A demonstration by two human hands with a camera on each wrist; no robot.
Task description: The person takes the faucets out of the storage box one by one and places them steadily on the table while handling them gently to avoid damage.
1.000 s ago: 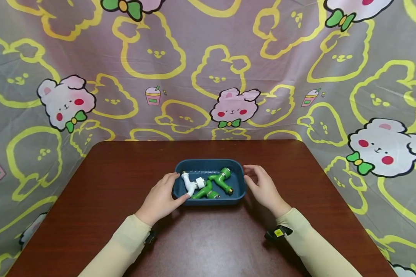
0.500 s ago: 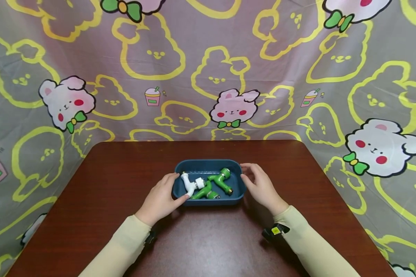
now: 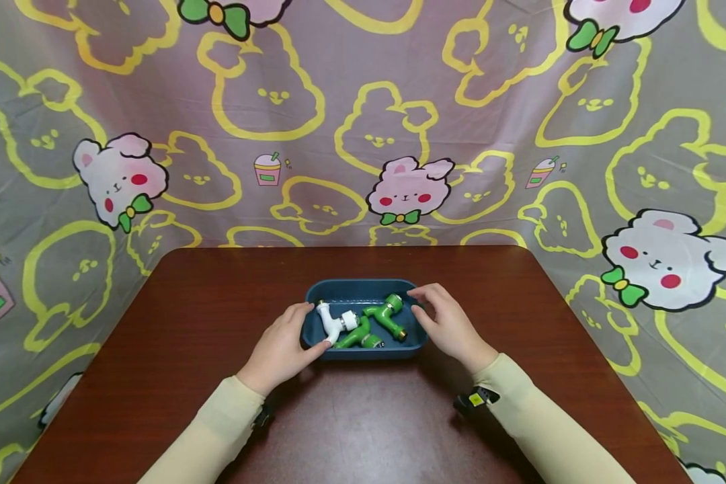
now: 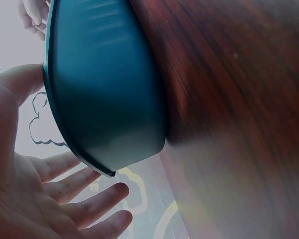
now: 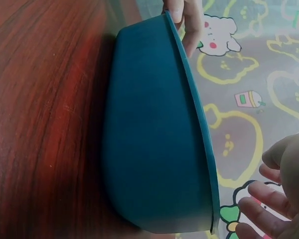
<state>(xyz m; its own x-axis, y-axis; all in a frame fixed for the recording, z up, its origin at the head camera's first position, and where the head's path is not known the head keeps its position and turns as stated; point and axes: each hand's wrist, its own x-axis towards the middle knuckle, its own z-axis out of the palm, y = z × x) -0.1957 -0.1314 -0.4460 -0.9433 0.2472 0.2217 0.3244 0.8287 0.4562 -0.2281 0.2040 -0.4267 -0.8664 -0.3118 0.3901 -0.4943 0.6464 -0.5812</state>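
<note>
Glossy red-brown table [image 3: 187, 302] before pinkish-grey cloth [image 3: 320, 54] with yellow outlines [image 3: 266, 136] and white bunny heads [image 3: 409, 186].

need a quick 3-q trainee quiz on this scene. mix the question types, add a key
1. Count: how many taps lie in the blue tray?

2. True or false: the right-hand grip holds nothing.

3. Multiple choice: where is the left-hand grip?
A) Flat on the table
B) At the left end of the blue tray
C) At the right end of the blue tray

Key:
1. Three: one white, two green.
2. True.
3. B.
</note>
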